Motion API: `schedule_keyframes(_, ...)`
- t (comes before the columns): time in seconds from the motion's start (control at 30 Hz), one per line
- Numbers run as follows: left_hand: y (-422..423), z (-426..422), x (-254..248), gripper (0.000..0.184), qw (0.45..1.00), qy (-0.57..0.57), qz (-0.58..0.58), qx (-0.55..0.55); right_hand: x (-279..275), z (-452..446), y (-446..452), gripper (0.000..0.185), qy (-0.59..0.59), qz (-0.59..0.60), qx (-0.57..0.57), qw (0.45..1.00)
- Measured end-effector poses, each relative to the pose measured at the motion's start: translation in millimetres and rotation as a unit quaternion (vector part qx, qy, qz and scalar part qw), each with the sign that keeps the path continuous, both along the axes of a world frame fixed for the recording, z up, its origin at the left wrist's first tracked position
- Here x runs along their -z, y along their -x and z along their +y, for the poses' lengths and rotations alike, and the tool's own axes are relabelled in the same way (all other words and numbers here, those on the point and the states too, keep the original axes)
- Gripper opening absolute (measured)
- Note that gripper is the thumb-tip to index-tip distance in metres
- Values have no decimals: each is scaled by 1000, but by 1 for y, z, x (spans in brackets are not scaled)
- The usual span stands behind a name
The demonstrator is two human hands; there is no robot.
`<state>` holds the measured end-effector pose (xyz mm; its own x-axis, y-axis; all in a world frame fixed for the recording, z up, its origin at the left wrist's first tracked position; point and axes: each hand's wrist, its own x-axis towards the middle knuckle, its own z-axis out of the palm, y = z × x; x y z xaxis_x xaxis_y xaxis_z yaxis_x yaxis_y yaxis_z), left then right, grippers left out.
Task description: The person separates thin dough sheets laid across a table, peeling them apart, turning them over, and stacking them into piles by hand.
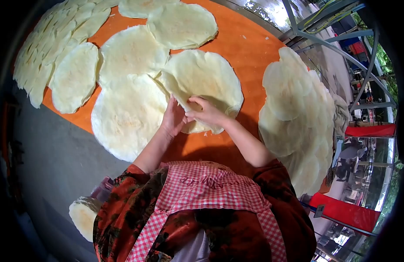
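A thin, round, pale flatbread (208,76) lies in front of me with its left edge lifted and partly folded. My left hand (174,117) pinches that edge between its fingers. Close beside it, my right hand (206,112) has its fingers curled on the near part of the same sheet, and the fingertips of both hands nearly meet. Another flatbread (125,113) lies just left of my left hand. Beyond it rests a third round sheet (132,54), partly overlapped by its neighbours.
Overlapping flatbreads cover the far left (58,39) and form a tall pile on the right (293,113) of the orange table (250,52). More sheets (182,26) lie at the back. A stack (85,216) sits low at the left. Metal frame bars (333,43) stand at right.
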<state>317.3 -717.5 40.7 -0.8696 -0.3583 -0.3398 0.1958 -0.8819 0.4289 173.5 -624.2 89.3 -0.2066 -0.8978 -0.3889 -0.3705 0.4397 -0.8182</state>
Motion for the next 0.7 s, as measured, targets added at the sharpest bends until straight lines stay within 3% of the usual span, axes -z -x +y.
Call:
schedule_keyframes(0.1, 3, 2, -16, 65, 999, 8, -26, -16, -4, -1, 0, 67, 0, 43, -3, 999)
schedule_keyframes(0.2, 0, 1, -6, 64, 1000, -14, 22, -10, 17, 2, 12, 51, 2, -88, 18, 996)
schedule_keyframes(0.3, 0, 5, -4, 55, 1000, 1, 9, -8, 31, 5, 15, 51, 64, -97, 74, 990)
schedule_keyframes(0.33, 0, 6, 0, 52, 1000, 7, -1, -11, 19, 8, 12, 39, 69, -104, 74, 989)
schedule_keyframes(0.43, 0, 7, 17, 44, 999, 21, -35, -32, 16, 5, 9, 35, 75, -3, 76, 994)
schedule_keyframes(0.53, -1, 9, 16, 40, 992, 28, -98, -75, -2, 3, 5, 39, 58, 15, 42, 997)
schedule_keyframes(0.63, 7, 18, 8, 38, 980, 61, -161, -98, -2, 5, -10, 47, 108, 309, -61, 943)
schedule_keyframes(0.7, 9, 16, 13, 37, 978, 97, -153, -108, 7, 3, -17, 59, 42, 286, -44, 956)
